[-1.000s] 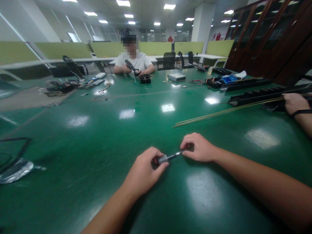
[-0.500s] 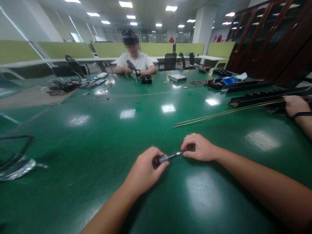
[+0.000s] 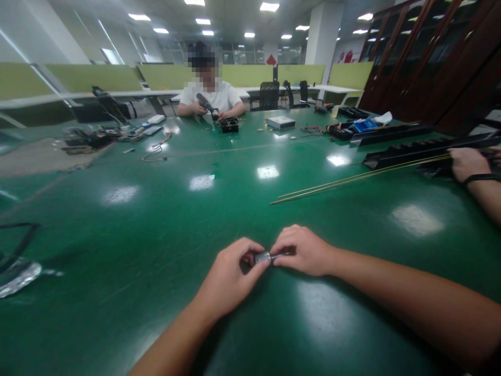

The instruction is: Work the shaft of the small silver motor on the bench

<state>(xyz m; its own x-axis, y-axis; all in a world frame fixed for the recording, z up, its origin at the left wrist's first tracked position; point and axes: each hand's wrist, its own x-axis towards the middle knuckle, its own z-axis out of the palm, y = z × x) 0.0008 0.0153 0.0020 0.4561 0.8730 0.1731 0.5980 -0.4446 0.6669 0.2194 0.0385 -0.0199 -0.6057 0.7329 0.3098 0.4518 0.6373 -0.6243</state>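
A small silvery metal cylinder (image 3: 263, 257), which may be a small motor, lies between the thumb and fingers of my left hand (image 3: 230, 271). From its right end a thin metal shaft (image 3: 276, 256) points toward my right hand (image 3: 307, 250). The thumb and fingertips of that hand close on the shaft right beside the cylinder. My right fingers hide most of the shaft's far part. Both hands are low over the green tabletop (image 3: 188, 219).
Two long thin brass-coloured rods (image 3: 332, 183) reach in from another person's hand (image 3: 469, 164) at right, beside black channel pieces (image 3: 422, 149). Across the table a person (image 3: 211, 99) handles a black device (image 3: 229, 124). A silver box (image 3: 281, 122) and cables (image 3: 156, 151) lie farther back.
My right hand has slid left along the shaft, from its far end to beside the cylinder. The left hand keeps its hold. The view has shifted slightly.
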